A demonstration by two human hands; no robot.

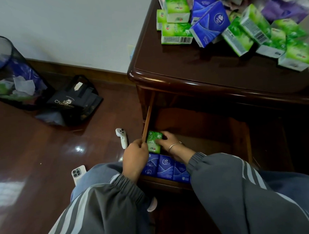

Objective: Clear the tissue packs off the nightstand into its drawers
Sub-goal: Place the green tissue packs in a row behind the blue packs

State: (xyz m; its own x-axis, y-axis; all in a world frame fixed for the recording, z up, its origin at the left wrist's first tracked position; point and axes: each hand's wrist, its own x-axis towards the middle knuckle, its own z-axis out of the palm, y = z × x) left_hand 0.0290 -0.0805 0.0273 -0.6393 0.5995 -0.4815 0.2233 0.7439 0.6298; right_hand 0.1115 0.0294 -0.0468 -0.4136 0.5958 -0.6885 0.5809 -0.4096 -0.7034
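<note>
- The nightstand (pixel 210 75) stands at about 2 o'clock, its drawer (pixel 239 139) pulled open below the top.
- The right hand (pixel 166 141) lies on a green tissue pack (pixel 153 141) in the drawer's left corner — fingers curled over its right edge, gripping it.
- The left hand (pixel 135 158), at 9 o'clock of that pack, pinches the drawer's left wall with fingers bent; it holds no pack.
- A row of blue tissue packs (pixel 165 166) stands along the drawer's front, just at 6 o'clock of the green one.
- A heap of green and blue packs (pixel 233 25) lies on the nightstand top, toward 1 o'clock.
- On the floor — a white controller (pixel 122 136) and a phone (pixel 78 173) at 9 o'clock of the drawer; a black bag (pixel 75 100) and a mesh bin (pixel 10 70) toward 10 o'clock.
</note>
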